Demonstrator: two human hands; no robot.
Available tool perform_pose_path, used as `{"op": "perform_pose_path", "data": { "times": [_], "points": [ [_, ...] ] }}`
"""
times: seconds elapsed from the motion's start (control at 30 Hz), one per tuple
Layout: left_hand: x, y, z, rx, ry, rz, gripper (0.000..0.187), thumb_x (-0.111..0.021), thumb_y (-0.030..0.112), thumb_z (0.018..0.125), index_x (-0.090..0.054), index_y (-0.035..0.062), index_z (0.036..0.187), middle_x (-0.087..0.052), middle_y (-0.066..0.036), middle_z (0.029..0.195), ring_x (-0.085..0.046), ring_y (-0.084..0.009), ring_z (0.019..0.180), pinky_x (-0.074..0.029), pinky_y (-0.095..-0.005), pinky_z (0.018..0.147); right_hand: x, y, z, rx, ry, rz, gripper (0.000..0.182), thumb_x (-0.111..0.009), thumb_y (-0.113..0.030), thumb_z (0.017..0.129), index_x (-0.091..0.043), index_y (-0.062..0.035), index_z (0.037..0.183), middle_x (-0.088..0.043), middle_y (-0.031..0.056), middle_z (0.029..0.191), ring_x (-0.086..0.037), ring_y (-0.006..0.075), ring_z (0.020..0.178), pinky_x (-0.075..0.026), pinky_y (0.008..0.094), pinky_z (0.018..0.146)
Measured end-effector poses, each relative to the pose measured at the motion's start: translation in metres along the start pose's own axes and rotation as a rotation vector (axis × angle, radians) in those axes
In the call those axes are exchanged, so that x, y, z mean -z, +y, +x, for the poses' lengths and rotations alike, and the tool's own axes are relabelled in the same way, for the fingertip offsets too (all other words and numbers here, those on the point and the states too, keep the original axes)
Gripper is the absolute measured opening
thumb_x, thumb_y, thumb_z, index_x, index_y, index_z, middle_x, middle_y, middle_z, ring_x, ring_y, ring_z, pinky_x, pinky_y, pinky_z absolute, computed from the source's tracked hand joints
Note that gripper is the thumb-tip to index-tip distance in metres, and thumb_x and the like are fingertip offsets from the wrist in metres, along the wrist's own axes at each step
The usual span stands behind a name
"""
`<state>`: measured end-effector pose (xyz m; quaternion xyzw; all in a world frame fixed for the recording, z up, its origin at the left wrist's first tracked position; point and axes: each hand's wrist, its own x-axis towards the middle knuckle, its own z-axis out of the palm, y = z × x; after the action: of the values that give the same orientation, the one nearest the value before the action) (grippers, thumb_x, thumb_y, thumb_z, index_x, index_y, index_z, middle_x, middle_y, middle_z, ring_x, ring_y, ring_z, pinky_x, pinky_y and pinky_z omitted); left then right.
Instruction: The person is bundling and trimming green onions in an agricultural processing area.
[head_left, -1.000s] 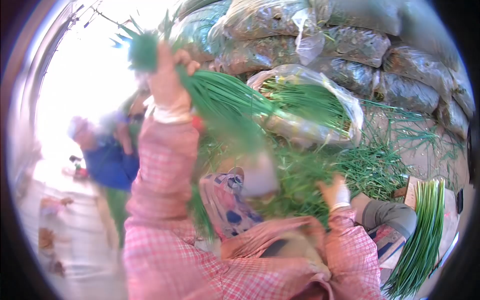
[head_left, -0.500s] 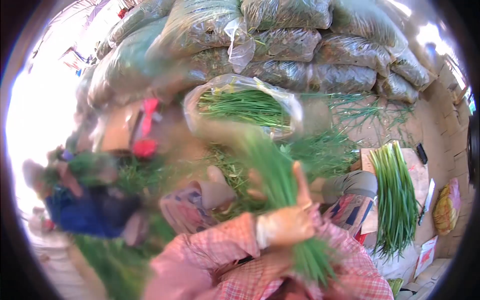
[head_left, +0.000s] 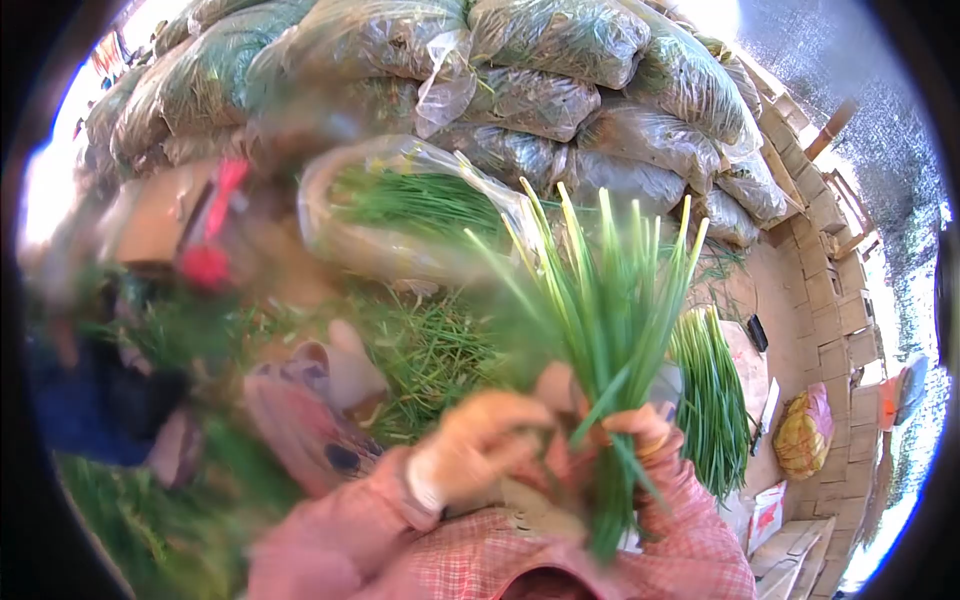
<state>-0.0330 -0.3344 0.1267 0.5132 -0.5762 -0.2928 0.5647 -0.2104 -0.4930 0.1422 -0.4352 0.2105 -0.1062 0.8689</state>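
My right hand point(head_left: 648, 432) is closed round a bunch of chives point(head_left: 610, 300), held upright with its pale stem ends fanned out at the top and its green leaves hanging below the fist. Just left of the bunch is my left hand point(head_left: 485, 440), its fingers bent and apart from the thumb, with nothing visible in them; it is slightly blurred. A neat pile of chives point(head_left: 708, 400) lies on a board to the right. Beyond my hands, more chives point(head_left: 425, 205) fill an open clear plastic bag point(head_left: 318, 205).
Stuffed plastic sacks point(head_left: 540, 100) are stacked along the back. Loose green trimmings point(head_left: 440, 345) cover the floor. On the right are a knife point(head_left: 767, 410), a black-handled item point(head_left: 757, 333) and a yellow-pink bag point(head_left: 804, 432) by a brick wall point(head_left: 840, 310). A person in dark blue point(head_left: 85, 400) is at left.
The chives have swung more upright, their stem ends now spread at the top. My left hand has come off the bunch and moved left, while my right holds it. The view has turned right.
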Motion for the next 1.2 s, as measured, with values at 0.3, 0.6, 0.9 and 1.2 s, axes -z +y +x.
{"op": "perform_pose_path", "data": {
  "times": [0.3,0.6,0.9,1.2],
  "points": [
    [0.015,-0.008,0.001,0.251,0.342,0.013,0.018,-0.067,0.006,0.075,-0.061,0.0036,0.092,-0.061,-0.005,0.083,-0.055,-0.0122,0.073,-0.045,-0.0246,0.067,-0.018,0.012,-0.021,-0.091,-0.080,-0.683,0.030,-0.054,-0.011,0.080,-0.055,-0.0015,0.108,-0.058,0.0088,0.102,-0.056,0.0192,0.091,-0.047,0.0311,0.079],
    [-0.009,-0.005,0.043,0.078,0.251,0.634,0.028,-0.068,0.028,0.075,-0.058,0.0086,0.093,-0.055,-0.006,0.069,-0.054,-0.0217,0.061,-0.044,-0.0318,0.055,0.008,0.065,-0.030,-0.125,0.156,-0.510,0.040,-0.069,-0.004,0.066,-0.057,-0.0020,0.104,-0.061,0.0076,0.094,-0.057,0.0188,0.085,-0.048,0.0326,0.073],
    [-0.028,0.016,0.004,-0.163,-0.257,0.018,0.013,-0.059,0.019,0.081,-0.056,0.0067,0.078,-0.057,-0.010,0.069,-0.056,-0.0239,0.062,-0.047,-0.0322,0.056,0.039,0.096,-0.026,-0.141,0.203,-0.283,0.036,-0.070,-0.002,0.070,-0.058,-0.0034,0.104,-0.061,0.0033,0.093,-0.057,0.0142,0.082,-0.048,0.0302,0.071],
    [0.068,-0.088,-0.048,0.647,0.183,-0.205,0.047,-0.062,0.035,0.081,-0.053,-0.0013,0.108,-0.061,-0.015,0.100,-0.058,-0.0225,0.095,-0.046,-0.0342,0.082,0.018,0.062,-0.023,-0.146,0.079,0.082,0.043,-0.068,-0.017,0.066,-0.054,0.0064,0.099,-0.056,0.0103,0.072,-0.049,0.0149,0.060,-0.038,0.0266,0.052]
  ]
}}
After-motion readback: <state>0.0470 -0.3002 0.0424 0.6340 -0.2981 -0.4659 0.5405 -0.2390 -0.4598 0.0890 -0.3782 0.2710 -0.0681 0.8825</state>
